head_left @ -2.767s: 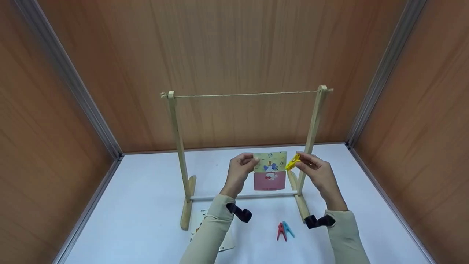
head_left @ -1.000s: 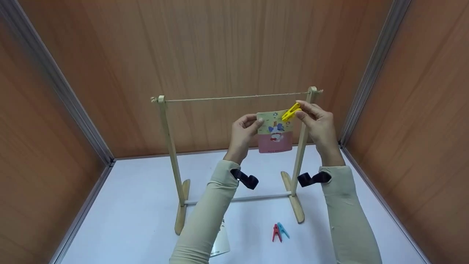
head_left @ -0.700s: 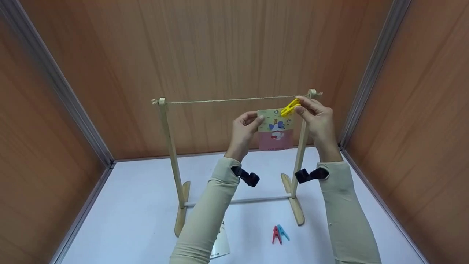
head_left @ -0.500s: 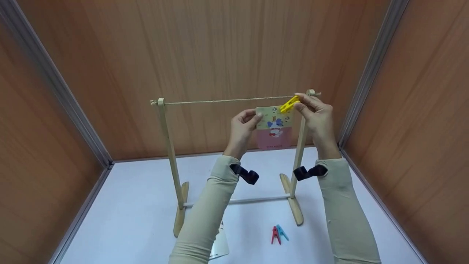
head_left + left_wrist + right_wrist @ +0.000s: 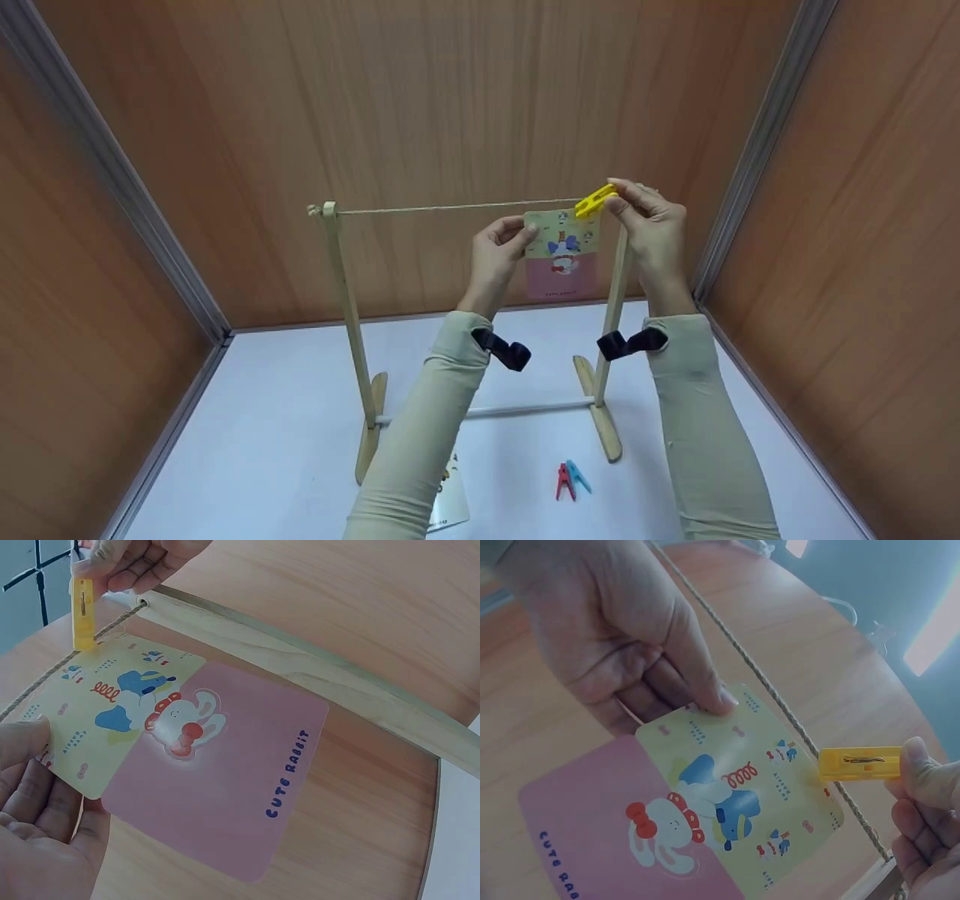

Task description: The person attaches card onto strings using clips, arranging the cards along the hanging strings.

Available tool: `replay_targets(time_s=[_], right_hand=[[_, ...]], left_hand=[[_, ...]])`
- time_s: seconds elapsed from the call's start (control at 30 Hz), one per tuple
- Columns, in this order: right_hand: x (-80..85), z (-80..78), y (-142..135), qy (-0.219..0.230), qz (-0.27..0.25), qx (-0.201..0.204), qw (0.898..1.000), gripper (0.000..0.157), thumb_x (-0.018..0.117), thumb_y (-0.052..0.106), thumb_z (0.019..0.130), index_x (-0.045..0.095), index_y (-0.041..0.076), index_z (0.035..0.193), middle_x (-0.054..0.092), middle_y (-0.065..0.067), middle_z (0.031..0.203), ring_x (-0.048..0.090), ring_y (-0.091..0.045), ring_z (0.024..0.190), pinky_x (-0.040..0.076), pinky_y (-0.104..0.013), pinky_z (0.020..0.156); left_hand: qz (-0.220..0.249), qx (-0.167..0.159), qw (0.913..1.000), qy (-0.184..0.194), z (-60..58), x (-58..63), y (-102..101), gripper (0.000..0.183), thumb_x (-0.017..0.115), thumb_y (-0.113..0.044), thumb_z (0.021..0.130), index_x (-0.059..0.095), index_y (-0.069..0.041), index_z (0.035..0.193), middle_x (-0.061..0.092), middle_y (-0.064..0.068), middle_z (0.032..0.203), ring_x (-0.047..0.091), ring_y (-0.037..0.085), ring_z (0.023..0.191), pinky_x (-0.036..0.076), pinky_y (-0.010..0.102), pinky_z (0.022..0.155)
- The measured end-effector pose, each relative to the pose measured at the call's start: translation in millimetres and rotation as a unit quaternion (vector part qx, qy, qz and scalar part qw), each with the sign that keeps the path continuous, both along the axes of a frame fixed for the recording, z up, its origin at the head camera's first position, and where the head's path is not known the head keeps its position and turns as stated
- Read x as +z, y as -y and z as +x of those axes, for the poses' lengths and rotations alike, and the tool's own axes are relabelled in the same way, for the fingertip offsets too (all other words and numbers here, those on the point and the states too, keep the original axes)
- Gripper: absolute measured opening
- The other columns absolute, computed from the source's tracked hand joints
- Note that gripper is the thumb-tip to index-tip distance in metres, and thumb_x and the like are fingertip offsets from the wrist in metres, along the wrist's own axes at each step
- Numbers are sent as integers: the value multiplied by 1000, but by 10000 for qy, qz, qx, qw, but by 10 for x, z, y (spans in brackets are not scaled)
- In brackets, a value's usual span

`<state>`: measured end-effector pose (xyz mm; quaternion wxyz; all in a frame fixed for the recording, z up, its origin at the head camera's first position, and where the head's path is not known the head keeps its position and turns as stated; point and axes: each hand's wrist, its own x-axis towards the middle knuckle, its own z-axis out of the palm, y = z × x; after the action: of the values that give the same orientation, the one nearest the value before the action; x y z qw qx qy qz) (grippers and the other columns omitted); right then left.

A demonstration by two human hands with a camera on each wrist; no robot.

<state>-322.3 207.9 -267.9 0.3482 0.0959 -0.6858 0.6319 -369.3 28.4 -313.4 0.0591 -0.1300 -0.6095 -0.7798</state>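
A yellow and pink card (image 5: pixel 562 255) with a rabbit picture is pinched at its left edge by my left hand (image 5: pixel 493 262), thumb in front. My right hand (image 5: pixel 651 236) pinches a yellow clothespin (image 5: pixel 597 201) by its handle end. In the right wrist view the clothespin (image 5: pixel 860 763) crosses the twine (image 5: pixel 772 690), its tip at the card's top edge (image 5: pixel 814 765). Whether its jaws enclose both twine and card, I cannot tell. The card's upper edge lies along the twine, close to the right post (image 5: pixel 615 300).
The wooden rack's left post (image 5: pixel 349 315) and lower bar (image 5: pixel 529 409) stand on the white table (image 5: pixel 285 420). A red clothespin (image 5: pixel 565 482) and a blue clothespin (image 5: pixel 578 476) lie in front. Another card (image 5: pixel 450 499) lies partly under my left forearm. Wood panels enclose the back and sides.
Both hands have risen with the card and the clothespin, from low between the posts up to the twine. The clothespin has moved from beside the card onto its top right edge.
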Motion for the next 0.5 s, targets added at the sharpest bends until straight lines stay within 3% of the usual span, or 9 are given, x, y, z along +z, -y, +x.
replay_targets(time_s=[0.5], right_hand=[[103,-31,56,136,-108,-260,9995,30,67,15,86,70,2,112,65,6,95,63,-6,92,53,-19,86]], left_hand=[[-69,-20,9998,-160,-24,43,1,24,66,-11,90,64,1,112,70,10,99,64,10,86,52,24,79]])
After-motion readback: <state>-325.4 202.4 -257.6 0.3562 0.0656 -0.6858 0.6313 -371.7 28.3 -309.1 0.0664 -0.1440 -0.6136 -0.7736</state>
